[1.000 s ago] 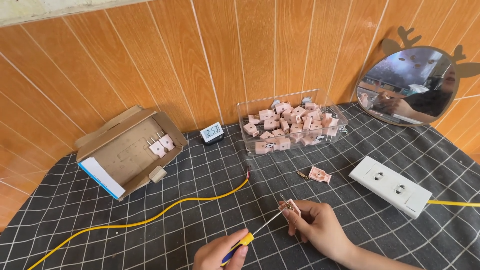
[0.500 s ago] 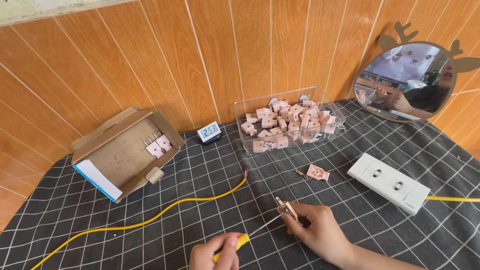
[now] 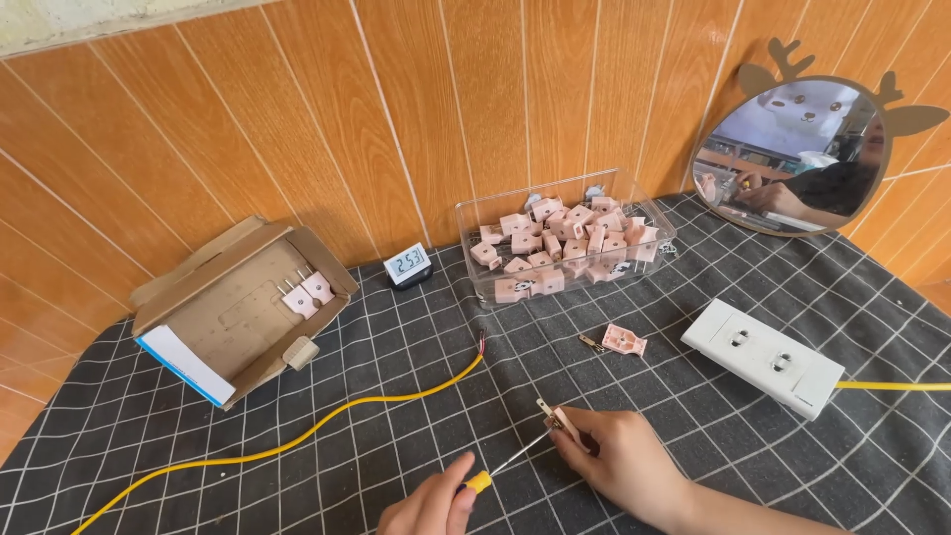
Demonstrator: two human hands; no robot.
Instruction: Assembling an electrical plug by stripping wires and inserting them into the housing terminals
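Observation:
My left hand (image 3: 428, 507) at the bottom edge grips the yellow handle of a small screwdriver (image 3: 505, 463). Its thin shaft slants up and right to a small pink plug part (image 3: 557, 417) with metal prongs, pinched in the fingers of my right hand (image 3: 621, 459). Both hands hover just above the black checked cloth (image 3: 396, 396). A yellow wire (image 3: 297, 436) with a bare end lies left of the hands. A loose pink plug half (image 3: 624, 340) and a small metal piece (image 3: 591, 343) rest on the cloth beyond my right hand.
A clear plastic bin (image 3: 475, 220) holds several pink plug parts. A cardboard box (image 3: 238, 307) with two plug pieces lies at left. A small digital clock (image 3: 407, 264) stands by the wooden wall. A white socket strip (image 3: 775, 357) and round antlered mirror (image 3: 792, 159) are at right.
The camera view has shifted a little. Both hands have slid slightly lower in the picture, still with the screwdriver tip at the plug part.

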